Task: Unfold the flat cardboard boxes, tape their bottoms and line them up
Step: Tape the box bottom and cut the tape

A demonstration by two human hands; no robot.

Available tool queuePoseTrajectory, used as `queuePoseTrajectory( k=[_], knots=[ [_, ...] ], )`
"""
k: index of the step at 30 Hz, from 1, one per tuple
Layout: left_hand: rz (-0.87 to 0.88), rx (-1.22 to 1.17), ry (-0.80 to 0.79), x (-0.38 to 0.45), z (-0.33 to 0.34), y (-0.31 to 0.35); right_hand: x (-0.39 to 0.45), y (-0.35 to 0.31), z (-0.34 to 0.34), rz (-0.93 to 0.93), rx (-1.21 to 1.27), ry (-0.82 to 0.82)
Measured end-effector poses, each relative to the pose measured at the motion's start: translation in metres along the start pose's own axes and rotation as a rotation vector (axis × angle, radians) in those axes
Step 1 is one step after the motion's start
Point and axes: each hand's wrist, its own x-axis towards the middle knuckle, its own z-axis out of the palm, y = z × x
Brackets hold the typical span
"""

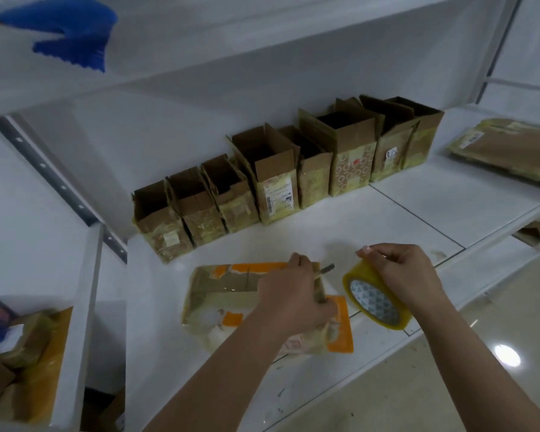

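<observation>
On the white shelf (387,219) a row of opened cardboard boxes (281,169) stands along the back edge, running from the left end towards the right, each touching or just beside its neighbour, their top flaps up and their brown sides wrapped in yellowish tape; one carries a white barcode label, another a printed pattern of circles. Near the front edge lies a flat box (231,300), brown with orange patches and glossy under layers of clear tape. The left hand (293,294) rests over the right part of this box, fingers curled round a thin, dark, stick-like tool (323,271) whose tip pokes out beyond the knuckles; what kind of tool it is cannot be told. Just beside it to the right, the right hand (409,272) grips a roll of yellowish clear tape (376,299), held on edge above the front edge of the shelf, its core printed with small triangles. At the far right end a stack of flat taped cardboard (505,148) lies on the shelf. A blue, jagged-edged plastic thing (72,35) sits on the upper shelf at top left, blurred. On a lower shelf to the left sits a heap of taped packages (22,344), brown and orange
</observation>
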Motion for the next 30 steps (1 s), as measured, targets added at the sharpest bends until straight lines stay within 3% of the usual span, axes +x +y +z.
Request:
queuePoseTrajectory(
  k=[4,8,11,14,17,19,21,25,30],
  knots=[
    [0.226,-0.115,-0.093,-0.024,-0.005,-0.012,-0.002,-0.008,0.003,-0.018,-0.003,-0.028],
    [0.406,-0.006,-0.162,-0.03,-0.016,-0.028,-0.005,-0.018,0.01,-0.052,0.022,-0.075],
    [0.431,0.071,-0.182,-0.031,-0.024,-0.05,-0.007,-0.023,0.013,-0.072,0.063,-0.11],
    [0.395,0.043,-0.226,-0.036,-0.023,-0.069,-0.011,-0.027,0.012,-0.087,0.111,-0.155],
    [0.309,-0.264,-0.22,-0.044,-0.021,-0.078,-0.017,-0.033,0.009,-0.124,0.151,-0.242],
    [0.185,-0.629,-0.103,-0.046,-0.018,-0.077,-0.022,-0.038,0.008,-0.152,0.154,-0.276],
    [0.029,-0.835,0.081,-0.045,-0.015,-0.07,-0.026,-0.044,0.008,-0.184,0.159,-0.293],
    [-0.186,-1.013,0.267,-0.039,-0.021,-0.04,-0.034,-0.054,0.009,-0.269,0.11,-0.327],
    [-0.172,-1.068,0.302,-0.03,-0.025,-0.021,-0.039,-0.064,0.009,-0.301,0.085,-0.364]
  ],
)
